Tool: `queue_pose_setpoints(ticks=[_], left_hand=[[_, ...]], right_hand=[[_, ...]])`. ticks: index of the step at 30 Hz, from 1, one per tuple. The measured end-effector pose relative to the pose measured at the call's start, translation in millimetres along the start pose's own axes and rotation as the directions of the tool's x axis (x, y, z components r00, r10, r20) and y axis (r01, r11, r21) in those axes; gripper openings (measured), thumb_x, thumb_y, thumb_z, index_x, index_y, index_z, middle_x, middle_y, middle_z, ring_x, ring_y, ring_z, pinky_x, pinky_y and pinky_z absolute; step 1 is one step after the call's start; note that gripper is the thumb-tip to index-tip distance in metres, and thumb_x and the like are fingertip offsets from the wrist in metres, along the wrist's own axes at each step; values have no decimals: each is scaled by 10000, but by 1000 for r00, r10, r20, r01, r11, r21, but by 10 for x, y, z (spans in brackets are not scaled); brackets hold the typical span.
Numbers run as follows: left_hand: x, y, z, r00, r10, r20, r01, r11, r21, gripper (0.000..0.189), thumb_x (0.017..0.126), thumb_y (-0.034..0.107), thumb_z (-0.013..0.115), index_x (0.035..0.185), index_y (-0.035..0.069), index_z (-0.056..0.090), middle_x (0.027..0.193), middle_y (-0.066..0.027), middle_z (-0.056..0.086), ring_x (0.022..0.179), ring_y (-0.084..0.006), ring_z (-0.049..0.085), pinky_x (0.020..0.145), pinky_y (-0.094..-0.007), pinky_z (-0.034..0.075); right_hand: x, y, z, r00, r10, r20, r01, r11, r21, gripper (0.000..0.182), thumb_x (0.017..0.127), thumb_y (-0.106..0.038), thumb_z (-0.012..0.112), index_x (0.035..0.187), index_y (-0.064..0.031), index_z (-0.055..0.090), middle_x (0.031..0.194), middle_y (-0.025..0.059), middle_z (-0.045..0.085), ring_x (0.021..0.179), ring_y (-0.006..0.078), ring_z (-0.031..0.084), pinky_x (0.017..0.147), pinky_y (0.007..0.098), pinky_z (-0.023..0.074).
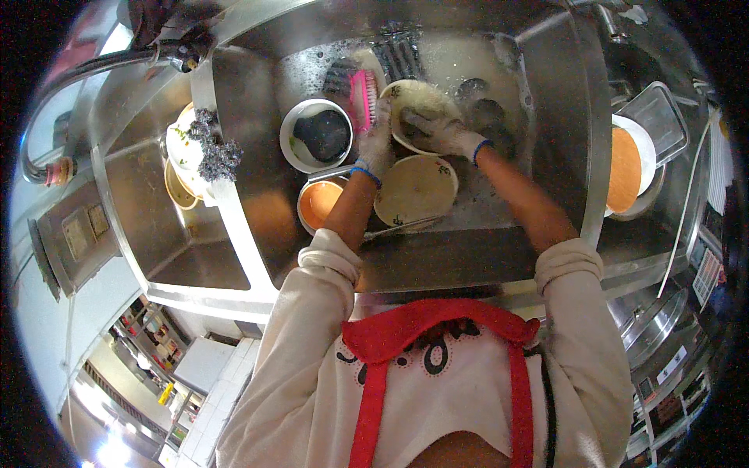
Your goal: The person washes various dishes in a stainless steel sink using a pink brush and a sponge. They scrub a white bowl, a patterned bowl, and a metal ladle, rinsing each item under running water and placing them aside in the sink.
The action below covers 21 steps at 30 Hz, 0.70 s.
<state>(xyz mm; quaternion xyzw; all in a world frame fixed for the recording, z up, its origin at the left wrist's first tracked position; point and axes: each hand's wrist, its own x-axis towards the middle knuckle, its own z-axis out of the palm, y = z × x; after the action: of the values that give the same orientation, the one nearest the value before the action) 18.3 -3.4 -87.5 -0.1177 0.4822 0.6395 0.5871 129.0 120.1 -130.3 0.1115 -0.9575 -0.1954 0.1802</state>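
Note:
Inside a metal sink basin, a cream oval bowl (422, 93) with dark markings is tilted toward me. My left hand (375, 143), in a white knit glove with a blue cuff, grips the bowl's left rim. Reaching inside the bowl is my right hand (453, 133), gloved alike; something dark shows at its fingers, and I cannot tell whether it is a scrubber or wet glove. A pink brush (365, 99) with white bristles lies beside my left fingers. Below the hands sits another cream oval dish (416, 190). Left of them are a white round bowl (287, 137) and an orange-lined bowl (319, 202).
Foamy water (445, 52) covers the basin floor, with dark submerged items. On the left divider (234, 234), dark wire scourers (216, 155) rest against white dishes (182, 146). The right basin holds an orange-faced dish (624, 169) and a clear container (658, 123). A faucet (105, 61) arches at upper left.

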Motion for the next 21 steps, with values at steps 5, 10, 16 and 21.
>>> queue_pose_setpoints(ticks=[5,10,16,21], left_hand=[[37,-43,-100,1000,18,4,-19,998,68,500,731,418,459,984,-13,457,918,-104,499,784,-186,511,658,-277,430],[68,-37,-175,997,7,77,0,996,-85,512,740,411,445,1049,5,398,964,-125,472,827,-219,492,679,-321,427],[54,54,-210,998,14,62,-9,997,-77,556,740,450,408,1116,47,331,1030,-120,435,891,-232,460,734,-359,404],[-44,143,-75,985,53,161,-58,998,23,533,746,429,393,1119,55,321,1076,-116,412,929,-242,442,783,-352,381]], right_hand=[[65,-271,122,618,282,734,-538,832,133,301,766,-157,330,1039,-81,429,1007,138,478,711,228,526,621,387,425],[701,211,-681,410,82,909,-846,-338,412,399,762,-357,354,1011,-62,457,1047,124,456,971,253,417,859,314,289],[452,161,-1010,590,83,803,-786,287,547,417,753,-317,377,1112,-107,356,1120,113,378,1048,206,345,893,333,246],[225,77,-511,655,434,618,-135,872,-470,311,742,-173,390,1032,-62,415,800,140,516,568,198,520,465,314,431]])
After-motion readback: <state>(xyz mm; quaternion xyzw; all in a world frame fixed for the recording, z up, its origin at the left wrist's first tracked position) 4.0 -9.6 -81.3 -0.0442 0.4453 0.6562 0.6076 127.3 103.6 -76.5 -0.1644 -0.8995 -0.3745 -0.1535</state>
